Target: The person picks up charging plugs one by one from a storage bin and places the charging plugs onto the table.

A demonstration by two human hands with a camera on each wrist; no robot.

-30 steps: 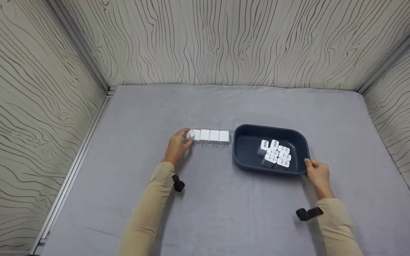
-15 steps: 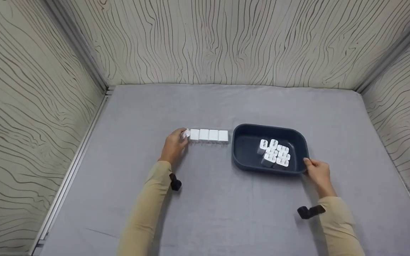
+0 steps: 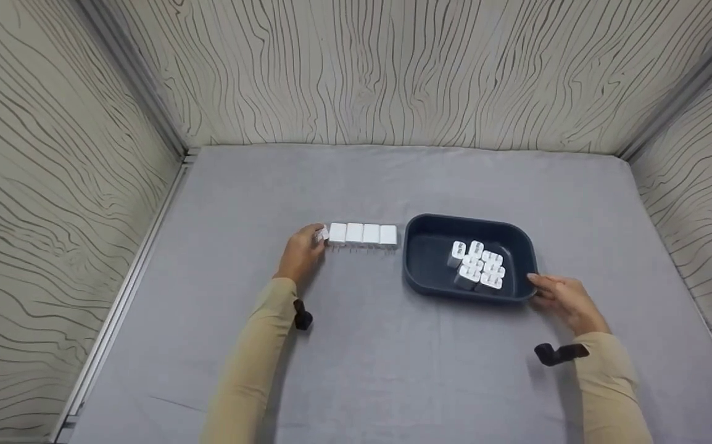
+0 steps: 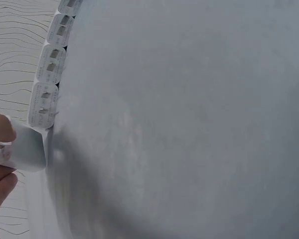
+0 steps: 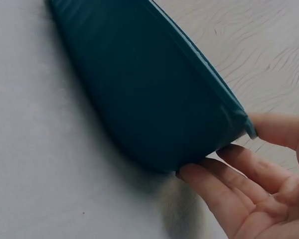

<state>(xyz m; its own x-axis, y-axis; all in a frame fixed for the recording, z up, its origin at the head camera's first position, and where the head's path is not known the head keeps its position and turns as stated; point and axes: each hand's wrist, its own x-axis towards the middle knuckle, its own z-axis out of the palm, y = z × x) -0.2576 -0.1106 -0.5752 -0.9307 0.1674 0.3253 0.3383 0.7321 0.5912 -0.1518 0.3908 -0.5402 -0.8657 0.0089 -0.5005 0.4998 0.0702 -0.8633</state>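
Observation:
At the left end of a row of white plug adapters (image 3: 363, 234), my left hand (image 3: 300, 254) pinches one more white adapter (image 4: 27, 149), tilted against the others. The row's metal prongs face me and show in the left wrist view. My right hand (image 3: 569, 300) holds the near right corner of a dark blue tray (image 3: 421, 283). In the right wrist view, its thumb side is at the rim and the other fingertips (image 5: 194, 174) touch the tray's lower wall. Several white adapters (image 3: 476, 265) stand inside the tray, prongs up, toward its right side.
The tray stands just right of the row, with a narrow gap between. A grey cloth (image 3: 356, 357) covers the table. Wood-patterned panels (image 3: 362, 74) close off the back and both sides.
My left hand has drawn slightly left with its adapter, tilting it at the row's end. My right wrist has swung outward to the right, its fingers still at the tray corner.

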